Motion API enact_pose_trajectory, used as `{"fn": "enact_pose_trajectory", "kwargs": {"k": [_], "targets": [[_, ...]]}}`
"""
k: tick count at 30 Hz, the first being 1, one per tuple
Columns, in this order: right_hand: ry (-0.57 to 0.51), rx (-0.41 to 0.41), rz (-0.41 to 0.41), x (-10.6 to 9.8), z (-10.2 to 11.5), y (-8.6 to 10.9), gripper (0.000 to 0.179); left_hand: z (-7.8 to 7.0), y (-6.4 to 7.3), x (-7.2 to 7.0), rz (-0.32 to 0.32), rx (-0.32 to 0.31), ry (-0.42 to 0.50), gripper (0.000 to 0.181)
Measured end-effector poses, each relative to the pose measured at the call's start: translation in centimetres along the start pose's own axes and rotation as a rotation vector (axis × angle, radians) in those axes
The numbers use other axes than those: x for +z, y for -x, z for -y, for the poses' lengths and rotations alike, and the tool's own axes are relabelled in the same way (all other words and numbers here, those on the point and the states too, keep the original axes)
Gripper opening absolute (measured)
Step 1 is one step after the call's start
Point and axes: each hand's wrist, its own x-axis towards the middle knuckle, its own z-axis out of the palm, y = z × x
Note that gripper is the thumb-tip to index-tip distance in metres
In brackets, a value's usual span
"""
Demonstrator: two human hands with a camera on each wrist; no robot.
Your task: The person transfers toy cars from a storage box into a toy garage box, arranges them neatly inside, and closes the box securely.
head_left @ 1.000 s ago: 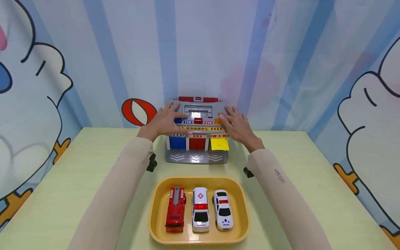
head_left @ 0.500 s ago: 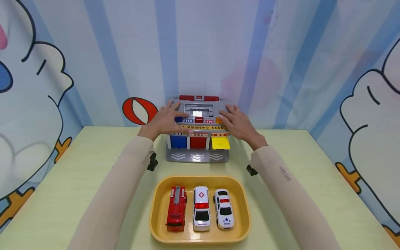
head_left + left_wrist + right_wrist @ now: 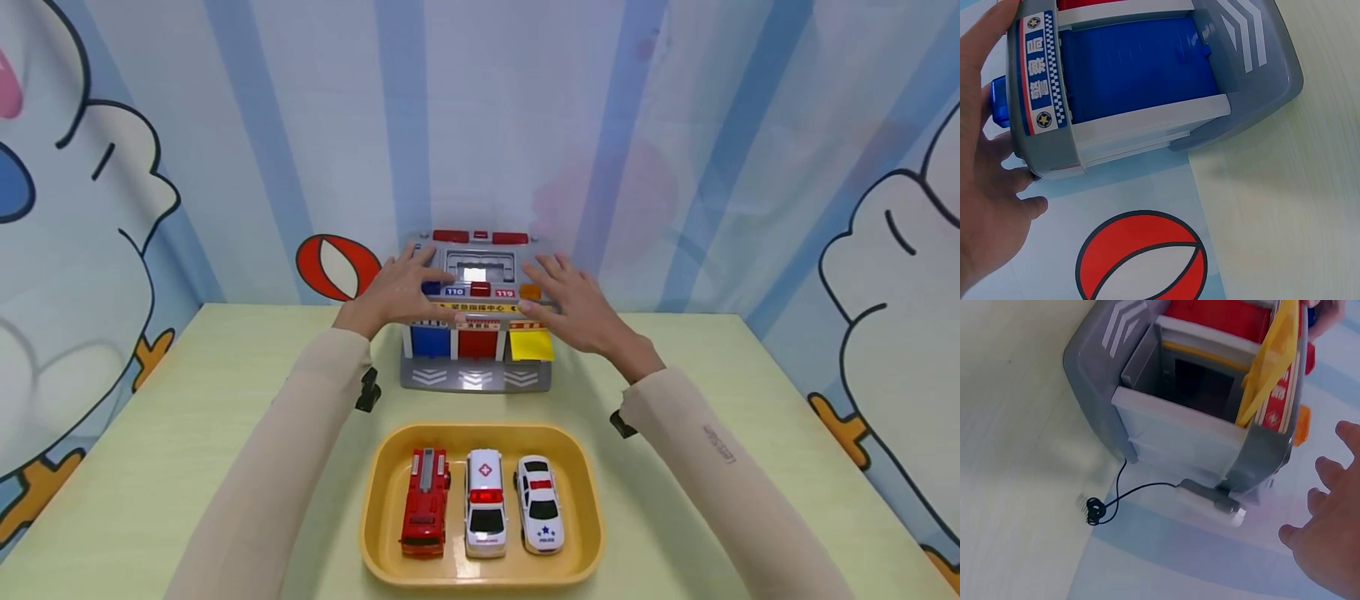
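Observation:
A grey toy emergency station (image 3: 476, 377) stands against the backdrop. Its blue door (image 3: 1135, 69) and red door (image 3: 477, 343) are down; the yellow door (image 3: 1272, 362) is swung up, showing a hollow bay. My left hand (image 3: 397, 292) rests with spread fingers on the left of the roof, near a blue button (image 3: 1000, 101), its thumb along the front edge. Fingers spread, my right hand (image 3: 581, 308) is at the roof's right side beside an orange button (image 3: 1302, 425); in the right wrist view a gap separates it from the station.
A yellow tray (image 3: 480, 577) in front holds a red fire truck (image 3: 425, 510), a white ambulance (image 3: 486, 510) and a white police car (image 3: 540, 510). A coiled black cord (image 3: 1095, 509) leads to a grey-and-white piece (image 3: 1210, 501) at the station's right side.
My right hand has drawn back from the roof toward the right, uncovering the orange button. The left hand and the station stay in place.

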Motion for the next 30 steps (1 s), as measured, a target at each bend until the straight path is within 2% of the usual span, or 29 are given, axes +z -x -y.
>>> {"fn": "enact_pose_trajectory", "kwargs": {"k": [13,21,26,30], "targets": [[-0.023,-0.174,0.057,0.9,3.8,3.4,0.078,0.0,0.2,-0.2,0.0,0.009,-0.015,0.083],[0.013,-0.285,0.114,2.0,5.3,5.4,0.079,-0.1,0.2,-0.2,0.004,0.005,-0.016,0.083],[0.034,-0.317,0.143,2.3,6.1,6.4,0.072,-0.2,0.2,-0.3,-0.002,0.001,-0.02,0.084],[0.013,-0.307,0.201,2.4,6.7,7.2,0.069,-0.3,0.1,-0.2,0.0,0.005,-0.015,0.085]]}}
